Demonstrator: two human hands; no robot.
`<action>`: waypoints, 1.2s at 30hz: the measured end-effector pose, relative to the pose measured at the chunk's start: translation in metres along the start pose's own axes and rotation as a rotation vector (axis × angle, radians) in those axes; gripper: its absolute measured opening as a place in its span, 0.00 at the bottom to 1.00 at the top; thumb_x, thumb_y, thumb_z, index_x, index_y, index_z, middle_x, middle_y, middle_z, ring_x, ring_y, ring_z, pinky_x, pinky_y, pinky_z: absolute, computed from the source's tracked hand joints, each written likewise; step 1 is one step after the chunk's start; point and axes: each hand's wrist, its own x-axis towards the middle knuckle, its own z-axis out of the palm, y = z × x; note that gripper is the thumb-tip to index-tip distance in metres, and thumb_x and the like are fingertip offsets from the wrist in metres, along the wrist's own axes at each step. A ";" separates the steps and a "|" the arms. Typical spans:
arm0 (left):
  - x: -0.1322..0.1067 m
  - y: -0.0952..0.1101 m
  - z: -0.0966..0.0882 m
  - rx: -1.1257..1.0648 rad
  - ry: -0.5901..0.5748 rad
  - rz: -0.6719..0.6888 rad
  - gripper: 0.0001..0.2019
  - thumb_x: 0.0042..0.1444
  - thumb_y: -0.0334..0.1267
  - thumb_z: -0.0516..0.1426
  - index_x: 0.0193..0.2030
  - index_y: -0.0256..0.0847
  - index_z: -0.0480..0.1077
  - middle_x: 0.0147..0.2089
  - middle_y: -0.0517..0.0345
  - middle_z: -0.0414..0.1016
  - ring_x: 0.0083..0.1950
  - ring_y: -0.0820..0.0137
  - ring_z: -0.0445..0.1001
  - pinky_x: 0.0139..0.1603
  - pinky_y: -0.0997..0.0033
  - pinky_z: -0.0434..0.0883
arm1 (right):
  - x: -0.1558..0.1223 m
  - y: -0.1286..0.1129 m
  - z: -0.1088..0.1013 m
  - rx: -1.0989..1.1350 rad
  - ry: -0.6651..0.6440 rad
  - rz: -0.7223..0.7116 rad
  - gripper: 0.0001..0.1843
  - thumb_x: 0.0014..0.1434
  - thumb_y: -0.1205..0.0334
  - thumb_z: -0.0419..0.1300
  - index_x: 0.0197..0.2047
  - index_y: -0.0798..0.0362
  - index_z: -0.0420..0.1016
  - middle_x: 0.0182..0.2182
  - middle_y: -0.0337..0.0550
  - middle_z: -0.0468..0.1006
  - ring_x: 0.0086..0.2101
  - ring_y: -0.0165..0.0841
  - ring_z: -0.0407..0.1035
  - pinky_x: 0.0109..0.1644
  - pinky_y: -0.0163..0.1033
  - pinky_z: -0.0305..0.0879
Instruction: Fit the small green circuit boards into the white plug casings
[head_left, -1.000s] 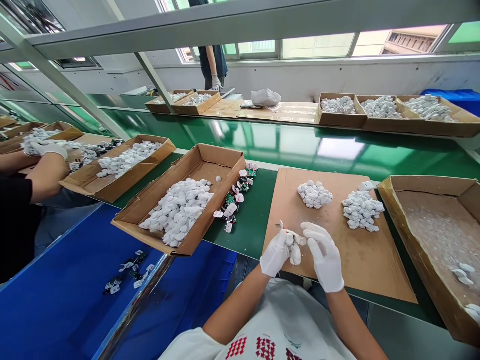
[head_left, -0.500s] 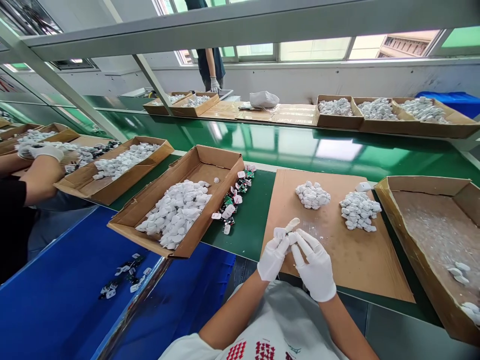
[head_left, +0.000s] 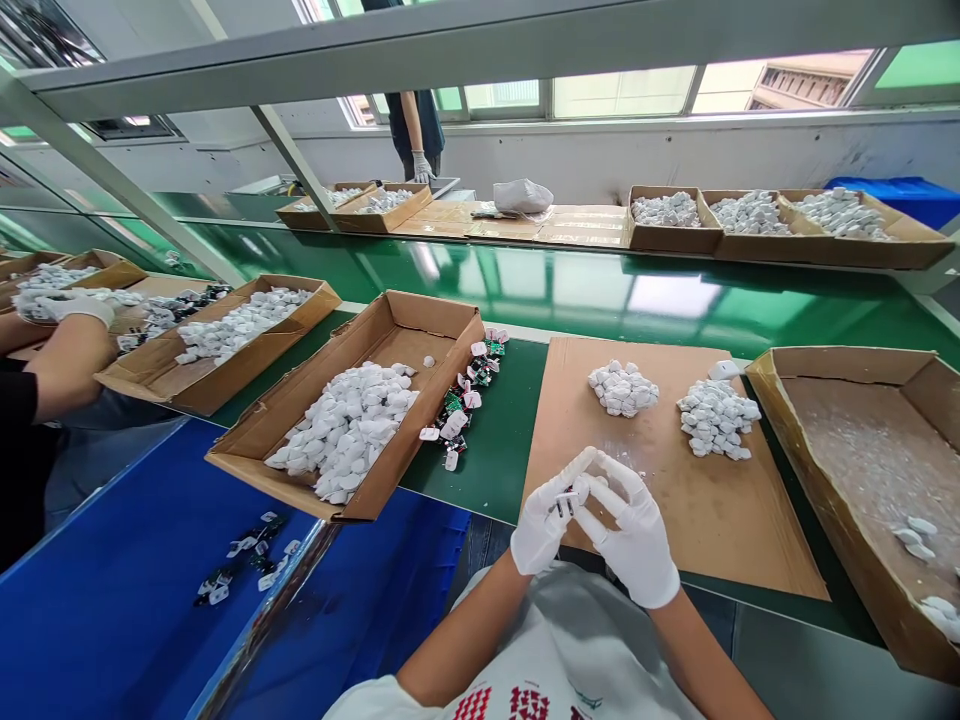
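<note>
Both my hands wear white gloves and meet over the near edge of a brown cardboard sheet (head_left: 720, 520). My left hand (head_left: 541, 522) and my right hand (head_left: 630, 530) are closed together on a small white plug part (head_left: 568, 500) with metal prongs showing between the fingers. Two heaps of white plug parts lie farther back on the sheet, one in the middle (head_left: 622, 388) and one to the right (head_left: 714, 418). A cardboard tray (head_left: 427, 325) heaped with white parts sits to my left, with small green circuit boards (head_left: 463, 402) strewn beside it.
A large cardboard box (head_left: 772, 400) with a few white parts stands at the right. A green conveyor belt (head_left: 600, 290) runs behind. Another person's gloved hand (head_left: 64, 308) works over trays at the left. A third person (head_left: 416, 135) stands beyond the belt by more trays.
My hands have drawn closer together and the right hand's fingers now wrap over the plug part, which was earlier held mainly in the left hand. The view has shifted slightly.
</note>
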 end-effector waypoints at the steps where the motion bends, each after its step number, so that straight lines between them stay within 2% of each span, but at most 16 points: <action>1: 0.000 0.000 0.000 -0.011 0.006 -0.003 0.29 0.53 0.52 0.58 0.59 0.39 0.68 0.50 0.46 0.76 0.54 0.58 0.71 0.58 0.61 0.66 | -0.001 0.000 0.002 0.005 0.021 -0.034 0.19 0.56 0.66 0.60 0.51 0.42 0.73 0.51 0.45 0.73 0.44 0.38 0.73 0.46 0.44 0.74; 5: 0.000 0.001 -0.001 -0.147 0.068 -0.027 0.22 0.50 0.46 0.62 0.51 0.38 0.74 0.61 0.45 0.67 0.62 0.53 0.64 0.61 0.61 0.63 | 0.001 0.002 0.005 0.077 0.013 -0.112 0.27 0.55 0.71 0.60 0.57 0.43 0.67 0.50 0.47 0.73 0.49 0.39 0.70 0.50 0.46 0.73; 7: 0.002 -0.001 -0.001 -0.215 0.074 -0.021 0.21 0.50 0.47 0.63 0.48 0.38 0.74 0.63 0.44 0.64 0.62 0.53 0.64 0.60 0.57 0.65 | 0.005 0.005 0.000 0.129 -0.036 -0.116 0.26 0.55 0.71 0.60 0.56 0.43 0.68 0.52 0.47 0.71 0.53 0.41 0.68 0.53 0.49 0.71; 10: 0.007 -0.005 0.000 -0.372 -0.029 -0.053 0.24 0.52 0.50 0.61 0.53 0.42 0.70 0.65 0.46 0.61 0.58 0.53 0.68 0.55 0.54 0.69 | 0.013 0.011 -0.010 0.140 -0.058 -0.070 0.24 0.56 0.67 0.60 0.55 0.42 0.69 0.56 0.46 0.67 0.56 0.43 0.64 0.56 0.54 0.68; 13: 0.011 -0.004 0.002 -0.508 -0.129 -0.124 0.26 0.57 0.47 0.57 0.62 0.45 0.63 0.65 0.48 0.61 0.57 0.57 0.70 0.56 0.58 0.69 | 0.020 0.014 -0.012 0.115 -0.112 -0.111 0.25 0.54 0.65 0.61 0.56 0.42 0.68 0.55 0.45 0.69 0.56 0.45 0.64 0.56 0.55 0.67; 15: 0.012 -0.001 0.002 -0.524 -0.146 -0.137 0.28 0.58 0.46 0.56 0.64 0.44 0.59 0.64 0.48 0.63 0.58 0.59 0.69 0.57 0.62 0.68 | 0.020 0.015 -0.007 0.102 -0.114 -0.171 0.22 0.55 0.67 0.61 0.53 0.41 0.71 0.49 0.43 0.76 0.52 0.43 0.69 0.52 0.52 0.71; 18: 0.012 0.003 0.001 -0.518 -0.164 -0.174 0.30 0.59 0.47 0.55 0.67 0.42 0.55 0.61 0.46 0.66 0.55 0.61 0.71 0.54 0.65 0.70 | 0.015 0.017 0.002 0.095 -0.012 -0.198 0.21 0.55 0.70 0.61 0.51 0.41 0.72 0.41 0.40 0.79 0.45 0.39 0.74 0.48 0.47 0.74; 21: 0.013 0.004 0.001 -0.518 -0.146 -0.201 0.31 0.59 0.48 0.55 0.67 0.42 0.56 0.60 0.45 0.68 0.52 0.61 0.73 0.50 0.66 0.72 | 0.011 0.019 0.008 0.124 -0.021 -0.179 0.25 0.55 0.69 0.61 0.56 0.42 0.69 0.47 0.42 0.78 0.49 0.39 0.72 0.50 0.47 0.73; 24: 0.014 0.003 0.002 -0.536 -0.094 -0.158 0.27 0.59 0.46 0.55 0.64 0.40 0.60 0.64 0.46 0.64 0.60 0.58 0.67 0.57 0.64 0.68 | 0.011 0.019 0.009 0.097 -0.114 -0.156 0.29 0.56 0.67 0.59 0.61 0.44 0.64 0.54 0.46 0.72 0.53 0.42 0.68 0.52 0.49 0.72; 27: 0.016 0.002 0.002 -0.564 -0.074 -0.145 0.23 0.60 0.43 0.55 0.62 0.39 0.64 0.68 0.50 0.57 0.66 0.60 0.59 0.62 0.66 0.64 | 0.013 0.019 0.010 0.052 -0.156 -0.186 0.28 0.56 0.69 0.58 0.59 0.41 0.66 0.53 0.42 0.74 0.55 0.42 0.67 0.56 0.52 0.69; 29: 0.016 0.002 0.001 -0.579 -0.071 -0.181 0.24 0.60 0.42 0.55 0.62 0.40 0.63 0.66 0.49 0.61 0.62 0.60 0.65 0.59 0.65 0.67 | 0.013 0.020 0.009 0.131 -0.167 -0.139 0.27 0.58 0.70 0.56 0.59 0.40 0.67 0.54 0.41 0.73 0.55 0.41 0.66 0.56 0.51 0.68; 31: 0.017 0.002 0.001 -0.575 -0.068 -0.231 0.26 0.60 0.45 0.55 0.64 0.41 0.60 0.59 0.46 0.69 0.54 0.60 0.73 0.52 0.62 0.72 | 0.012 0.022 0.008 0.248 -0.168 -0.027 0.27 0.59 0.69 0.55 0.61 0.42 0.64 0.57 0.43 0.70 0.55 0.39 0.67 0.55 0.48 0.70; 33: 0.017 0.003 0.001 -0.559 -0.064 -0.236 0.28 0.60 0.47 0.54 0.65 0.41 0.58 0.54 0.46 0.73 0.49 0.60 0.75 0.49 0.61 0.73 | 0.011 0.024 0.007 0.287 -0.168 0.044 0.28 0.58 0.67 0.56 0.61 0.43 0.63 0.57 0.44 0.70 0.54 0.39 0.68 0.54 0.47 0.71; 36: 0.017 0.003 0.003 -0.544 -0.079 -0.188 0.27 0.60 0.45 0.54 0.65 0.41 0.59 0.59 0.45 0.69 0.53 0.59 0.73 0.51 0.61 0.72 | 0.010 0.024 0.008 0.219 -0.157 0.009 0.24 0.54 0.67 0.60 0.54 0.43 0.70 0.52 0.44 0.73 0.52 0.40 0.68 0.54 0.48 0.70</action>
